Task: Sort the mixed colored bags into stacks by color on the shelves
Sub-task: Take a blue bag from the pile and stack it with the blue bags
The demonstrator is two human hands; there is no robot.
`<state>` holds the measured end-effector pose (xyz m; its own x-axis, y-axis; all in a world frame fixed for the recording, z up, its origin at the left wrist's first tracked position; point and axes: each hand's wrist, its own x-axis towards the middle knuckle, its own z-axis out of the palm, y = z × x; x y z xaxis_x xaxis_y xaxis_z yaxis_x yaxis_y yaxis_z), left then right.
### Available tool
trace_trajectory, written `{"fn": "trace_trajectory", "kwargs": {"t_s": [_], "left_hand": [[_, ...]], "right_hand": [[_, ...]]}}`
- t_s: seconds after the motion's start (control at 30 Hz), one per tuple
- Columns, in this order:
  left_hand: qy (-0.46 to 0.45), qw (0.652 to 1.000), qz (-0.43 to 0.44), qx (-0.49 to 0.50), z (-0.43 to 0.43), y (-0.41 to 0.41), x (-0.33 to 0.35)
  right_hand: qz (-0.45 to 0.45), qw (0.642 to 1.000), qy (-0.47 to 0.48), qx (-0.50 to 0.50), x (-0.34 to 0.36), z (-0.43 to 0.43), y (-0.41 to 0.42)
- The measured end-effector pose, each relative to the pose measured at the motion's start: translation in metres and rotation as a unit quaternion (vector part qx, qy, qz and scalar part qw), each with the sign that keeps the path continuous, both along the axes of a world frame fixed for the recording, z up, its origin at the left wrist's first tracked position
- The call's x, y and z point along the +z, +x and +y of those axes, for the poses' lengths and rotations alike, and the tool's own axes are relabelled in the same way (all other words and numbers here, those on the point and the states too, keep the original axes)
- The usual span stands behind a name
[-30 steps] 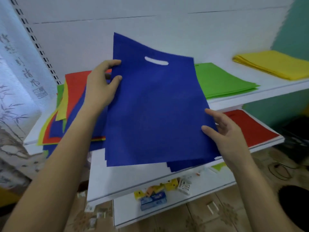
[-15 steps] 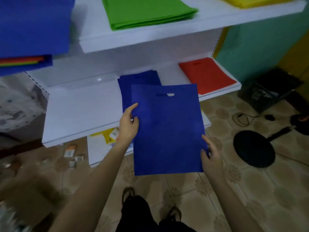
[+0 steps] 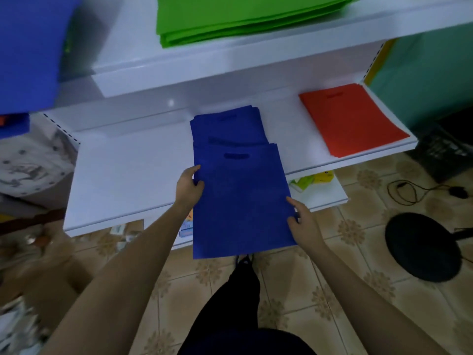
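Stacking step — left hand [image 3: 188,187], right hand [image 3: 304,221] pinch flat blue fabric bag [image 3: 243,201], overlapping blue bag stack [image 3: 227,126]; next, align atop.

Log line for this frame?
held: blue bag | left hand: pinches left edge | right hand: pinches right edge | target: blue stack, middle shelf

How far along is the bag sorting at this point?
Done: green stack on the upper shelf, blue stack and red stack on the lower shelf. In hand: the left hand and right hand hold one blue bag over the blue stack's front, not yet released. Left: the mixed pile at upper left, blue on top.
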<state>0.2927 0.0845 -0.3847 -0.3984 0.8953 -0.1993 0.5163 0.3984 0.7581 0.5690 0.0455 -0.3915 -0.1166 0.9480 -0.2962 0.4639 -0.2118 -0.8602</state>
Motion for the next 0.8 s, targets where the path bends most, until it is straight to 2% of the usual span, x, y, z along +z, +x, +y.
{"fn": "trace_trajectory", "kwargs": {"t_s": [0.27, 0.4, 0.57, 0.8], "left_hand": [[0.026, 1.000, -0.001, 0.016, 0.135, -0.053, -0.045], [0.001, 1.000, 0.009, 0.011, 0.172, -0.067, -0.070], [-0.082, 0.995, 0.046, -0.043, 0.162, -0.071, -0.084], [-0.060, 0.993, 0.096, -0.028, 0.082, -0.045, -0.039]], "right_hand": [[-0.063, 0.996, 0.065, 0.015, -0.048, 0.154, -0.055], [-0.073, 0.996, 0.041, 0.003, -0.075, 0.194, -0.071], [-0.089, 0.995, 0.003, 0.050, -0.082, 0.186, -0.070], [-0.108, 0.988, 0.042, 0.103, -0.040, 0.118, -0.053]]}}
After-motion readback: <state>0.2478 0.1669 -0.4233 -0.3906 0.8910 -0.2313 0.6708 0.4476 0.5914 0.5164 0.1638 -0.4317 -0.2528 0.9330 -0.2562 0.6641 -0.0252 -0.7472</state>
